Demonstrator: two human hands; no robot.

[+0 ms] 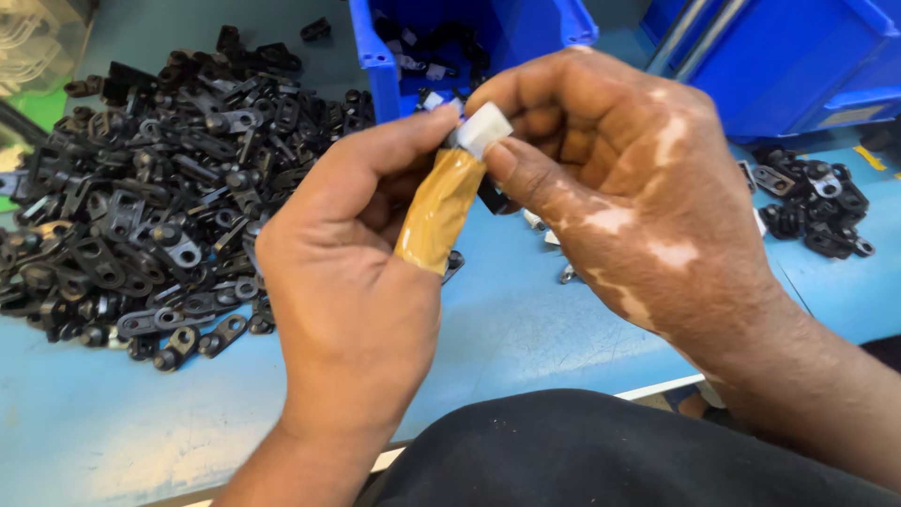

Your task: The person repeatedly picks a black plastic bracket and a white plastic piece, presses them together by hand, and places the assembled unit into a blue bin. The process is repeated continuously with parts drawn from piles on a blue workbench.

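Both hands pinch a small white block above the blue bench.

The left hand (352, 282), its thumb wrapped in tan tape (439, 211), and the right hand (629, 188) press fingers (511, 164) together on the white block (484, 128) — squared and matte — held up in front of a blue bin (375, 56). A dark part behind the block is mostly hidden. To the left a big heap of black stamped brackets (150, 207) sprawls on the bench (507, 329) — flat, holed, glossy; a smaller pile of black parts (817, 202) lies right.
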